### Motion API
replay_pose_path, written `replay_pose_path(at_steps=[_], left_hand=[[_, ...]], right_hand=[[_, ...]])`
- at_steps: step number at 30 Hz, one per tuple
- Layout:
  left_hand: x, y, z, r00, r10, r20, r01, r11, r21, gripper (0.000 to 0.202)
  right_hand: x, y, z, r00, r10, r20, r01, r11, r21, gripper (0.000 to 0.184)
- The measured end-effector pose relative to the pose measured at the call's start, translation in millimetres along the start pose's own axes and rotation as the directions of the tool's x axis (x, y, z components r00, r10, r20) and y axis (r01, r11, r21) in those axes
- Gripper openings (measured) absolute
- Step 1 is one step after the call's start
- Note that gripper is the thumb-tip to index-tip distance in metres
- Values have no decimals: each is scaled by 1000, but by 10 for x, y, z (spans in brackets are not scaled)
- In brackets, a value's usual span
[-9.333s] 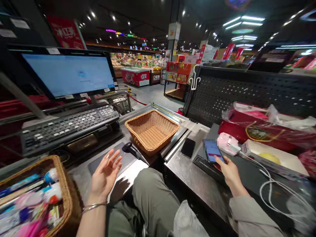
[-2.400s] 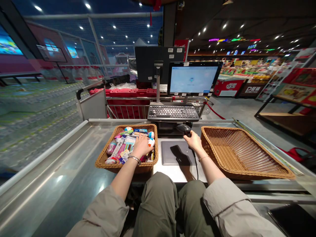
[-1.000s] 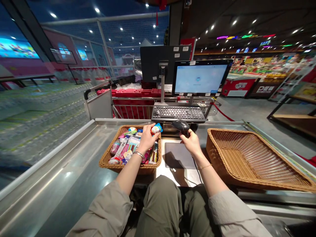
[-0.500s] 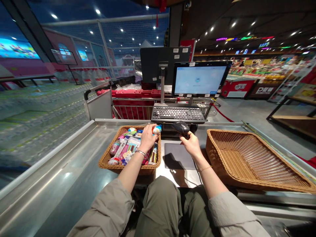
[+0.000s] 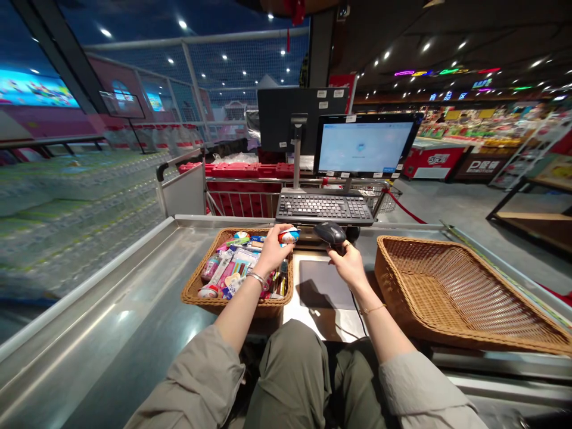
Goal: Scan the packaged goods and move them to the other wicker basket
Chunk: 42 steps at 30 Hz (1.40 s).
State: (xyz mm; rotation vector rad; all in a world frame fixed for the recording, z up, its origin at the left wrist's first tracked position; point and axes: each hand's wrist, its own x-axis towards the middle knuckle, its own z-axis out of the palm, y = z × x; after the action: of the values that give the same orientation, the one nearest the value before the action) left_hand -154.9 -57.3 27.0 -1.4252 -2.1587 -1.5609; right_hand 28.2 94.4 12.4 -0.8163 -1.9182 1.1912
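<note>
The egg-shaped white, orange and blue package (image 5: 289,236) is pinched in the left hand (image 5: 273,250) near the brown wicker basket's (image 5: 210,304) far-right corner; the right hand (image 5: 349,265) grips a black handheld scanner (image 5: 329,233).

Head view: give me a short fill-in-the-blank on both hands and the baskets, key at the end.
1. The right hand grips a ____ handheld scanner.
2. The left hand holds a white, blue and orange egg-shaped item, which in this view is to the ____ of the scanner.
3. The flat, rectangular grey pad lies between ____ brown wicker baskets.

Missing words: black; left; two.
</note>
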Motion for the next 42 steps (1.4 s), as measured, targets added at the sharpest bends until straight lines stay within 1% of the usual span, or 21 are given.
replay_pose_path(at_steps=[3, 5, 7, 9, 11, 13, 20, 23, 26, 29, 33, 36, 39, 42], left_hand=[[3, -28, 29, 1000, -21, -17, 19, 995, -97, 32], [9, -26, 25, 999, -26, -33, 21, 992, -126, 32], [14, -4, 10, 999, -16, -50, 11, 994, -105, 42], [16, 30, -6, 998, 9, -58, -12, 999, -49, 50], [12, 62, -13, 998, 35, -47, -34, 999, 20, 49], [5, 82, -6, 999, 42, -23, -40, 998, 52, 49], [4, 106, 38, 997, 71, 32, -72, 997, 21, 46], [13, 134, 33, 995, 89, 51, -94, 990, 103, 49], [18, 145, 37, 993, 93, 78, -109, 968, 226, 64], [28, 122, 58, 992, 77, 104, -105, 949, 296, 78], [61, 85, 94, 981, 100, 165, -155, 916, 370, 80], [90, 94, 121, 974, 88, 206, -168, 897, 409, 84], [113, 114, 152, 969, 83, 234, -175, 897, 405, 86], [131, 110, 184, 968, 95, 231, -185, 893, 410, 83]], right_hand=[[-18, 0, -15, 1000, -1, 1, 1, 1000, 4, 34], [-33, 1, -27, 1000, -1, -1, 1, 1000, 6, 35], [-51, 4, -38, 1000, -2, -2, 2, 1000, 9, 35], [-72, 8, -48, 1000, -4, -2, 4, 1000, 12, 34], [-94, 10, -57, 1000, -6, -3, 6, 1000, 15, 33], [-117, 12, -66, 1000, -8, -3, 8, 1000, 17, 32], [-175, 29, -97, 1000, -30, 3, 30, 1000, -5, 34], [-191, 45, -104, 999, -50, -4, 50, 998, -39, 37], [-209, 52, -125, 997, -75, -3, 74, 993, -87, 38], [-230, 42, -175, 994, -105, 3, 104, 983, -154, 36], [-254, 2, -243, 988, -154, 10, 150, 950, -275, 32], [-271, -28, -255, 977, -211, 15, 201, 904, -376, 30], [-293, -35, -241, 955, -296, 10, 267, 845, -464, 25], [-321, -16, -233, 925, -379, 15, 332, 789, -518, 20]])
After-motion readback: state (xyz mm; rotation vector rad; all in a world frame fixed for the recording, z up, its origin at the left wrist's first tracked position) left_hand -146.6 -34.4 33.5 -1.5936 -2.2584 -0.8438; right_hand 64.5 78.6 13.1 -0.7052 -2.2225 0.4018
